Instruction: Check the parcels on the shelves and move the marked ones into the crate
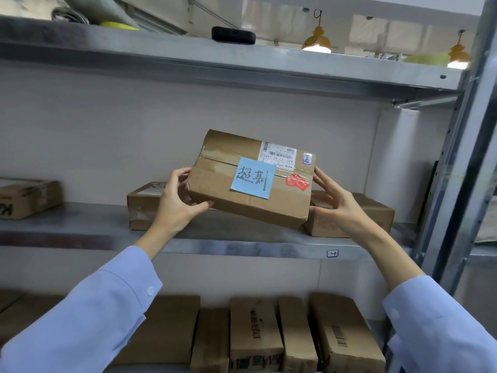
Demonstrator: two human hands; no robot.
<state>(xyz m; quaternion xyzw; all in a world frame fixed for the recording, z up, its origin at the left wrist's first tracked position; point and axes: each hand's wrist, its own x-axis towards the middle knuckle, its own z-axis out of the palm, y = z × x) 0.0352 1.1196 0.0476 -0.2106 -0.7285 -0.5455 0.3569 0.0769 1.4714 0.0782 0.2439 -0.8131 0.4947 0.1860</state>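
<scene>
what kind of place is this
Likely a parcel storeroom or pickup point: grey metal shelves hold brown cardboard boxes, and the tilted brown parcel bears a white barcode shipping label and a blue handwritten sticky note.

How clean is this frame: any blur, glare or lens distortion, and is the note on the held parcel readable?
Head view: the blue note on the held parcel is sharp and legible; the top shelf is smeared at its left end; the hanging lamp blows out to white; the right upright leans and bows from wide-angle distortion.
</scene>
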